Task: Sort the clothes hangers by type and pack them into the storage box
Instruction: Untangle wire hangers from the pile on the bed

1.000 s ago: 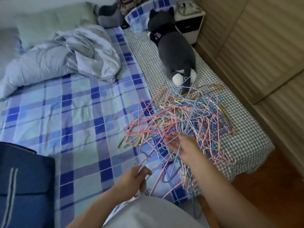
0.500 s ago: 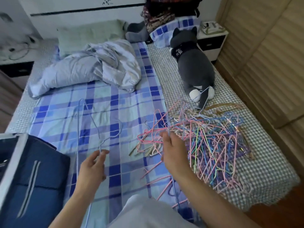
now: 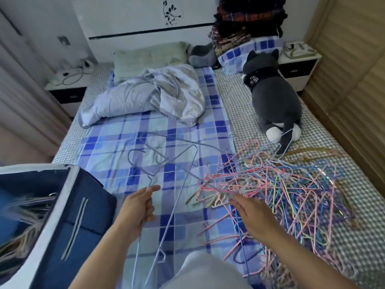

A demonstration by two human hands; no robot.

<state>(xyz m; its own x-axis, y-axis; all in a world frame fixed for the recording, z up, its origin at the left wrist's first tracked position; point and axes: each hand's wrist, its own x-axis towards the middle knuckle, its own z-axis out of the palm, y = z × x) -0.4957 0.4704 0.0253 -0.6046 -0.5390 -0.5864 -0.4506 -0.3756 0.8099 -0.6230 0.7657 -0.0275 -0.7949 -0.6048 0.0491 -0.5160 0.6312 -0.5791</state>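
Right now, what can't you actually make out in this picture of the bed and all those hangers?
- Head view: the dark blue fabric storage box is cut by the left edge; its contents are motion-blurred.
- Tangled pile of coloured wire hangers: no count possible, they overlap.
- Left hand: the pale blue wire hangers it holds run under the bottom edge.

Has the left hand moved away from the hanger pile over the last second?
Yes. The left hand, gripping pale blue wire hangers, has swung leftward off the tangled pile onto the open plaid sheet, toward the storage box.

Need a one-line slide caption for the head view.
Left hand holds pale blue wire hangers; right hand reaches into tangled hanger pile beside storage box.
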